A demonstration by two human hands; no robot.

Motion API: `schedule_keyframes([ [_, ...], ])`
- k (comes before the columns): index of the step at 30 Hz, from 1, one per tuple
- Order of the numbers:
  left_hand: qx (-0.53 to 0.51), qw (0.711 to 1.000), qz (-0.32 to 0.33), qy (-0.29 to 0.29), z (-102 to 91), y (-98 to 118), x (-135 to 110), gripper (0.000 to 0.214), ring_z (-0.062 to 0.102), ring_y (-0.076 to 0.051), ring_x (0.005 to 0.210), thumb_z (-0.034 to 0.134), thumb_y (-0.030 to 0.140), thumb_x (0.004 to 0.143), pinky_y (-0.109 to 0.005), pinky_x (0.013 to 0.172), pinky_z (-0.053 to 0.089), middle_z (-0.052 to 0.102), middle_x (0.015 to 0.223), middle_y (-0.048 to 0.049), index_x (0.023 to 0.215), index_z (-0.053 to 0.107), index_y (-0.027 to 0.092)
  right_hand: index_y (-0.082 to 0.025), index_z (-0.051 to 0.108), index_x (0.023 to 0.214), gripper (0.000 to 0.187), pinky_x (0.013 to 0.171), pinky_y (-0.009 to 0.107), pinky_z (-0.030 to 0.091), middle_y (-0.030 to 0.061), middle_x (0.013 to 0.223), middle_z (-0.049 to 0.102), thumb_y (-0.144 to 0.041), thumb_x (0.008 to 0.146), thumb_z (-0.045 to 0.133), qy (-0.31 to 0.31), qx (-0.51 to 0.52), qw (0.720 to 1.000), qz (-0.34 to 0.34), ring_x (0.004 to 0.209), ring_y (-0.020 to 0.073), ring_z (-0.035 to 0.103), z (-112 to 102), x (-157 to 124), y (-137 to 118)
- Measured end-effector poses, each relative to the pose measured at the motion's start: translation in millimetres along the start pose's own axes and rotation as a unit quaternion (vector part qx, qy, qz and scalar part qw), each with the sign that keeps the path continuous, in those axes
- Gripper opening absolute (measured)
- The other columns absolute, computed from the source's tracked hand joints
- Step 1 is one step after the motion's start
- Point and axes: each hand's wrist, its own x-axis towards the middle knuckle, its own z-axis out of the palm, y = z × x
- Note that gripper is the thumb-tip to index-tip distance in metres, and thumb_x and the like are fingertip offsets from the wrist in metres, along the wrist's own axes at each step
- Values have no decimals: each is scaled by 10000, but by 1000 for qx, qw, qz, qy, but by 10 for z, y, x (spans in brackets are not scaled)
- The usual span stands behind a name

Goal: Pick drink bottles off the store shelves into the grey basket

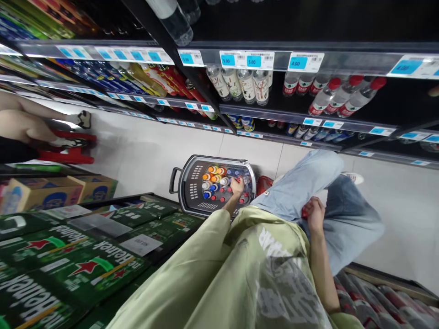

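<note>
A dark grey shopping basket [188, 183] stands on the tiled floor, packed with several upright bottles with red, orange, blue and white caps. My left hand [236, 186] reaches down into the basket, its fingers closed round a red-capped bottle among the others. My right hand [314, 212] rests by my knee in light blue jeans [308, 183]. It is closed on a small red object [305, 213] that I cannot identify. My light green shirt [240, 274] fills the lower middle of the view.
Black shelves [308, 59] with blue price tags hold water bottles with red caps [343, 96] and soft drinks. Green Heineken cases [68, 265] are stacked at the left, with cardboard boxes [41, 192] behind. Another person's legs [30, 123] are on a red stool at far left. Red packs [377, 301] lie at the bottom right.
</note>
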Motion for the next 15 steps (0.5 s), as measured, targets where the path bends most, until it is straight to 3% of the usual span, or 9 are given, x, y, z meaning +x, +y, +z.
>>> schedule_keyframes([
  [9,46,987,95,-122,99,30,53,335,679,-310,1059,752,277,865,-419,984,499,733,1107,-167,1171,639,199,-240,564,794,335,474,151,456,-113,589,499,-440,695,813,19,3,1000,11,492,62,518,-11,13,30],
  [15,134,952,131,-241,15,-4,52,340,698,-304,987,791,302,838,-404,921,518,752,1047,-147,1139,685,186,-244,545,791,352,449,149,419,-126,569,444,-444,707,822,26,-8,1000,4,472,60,480,6,-21,12],
])
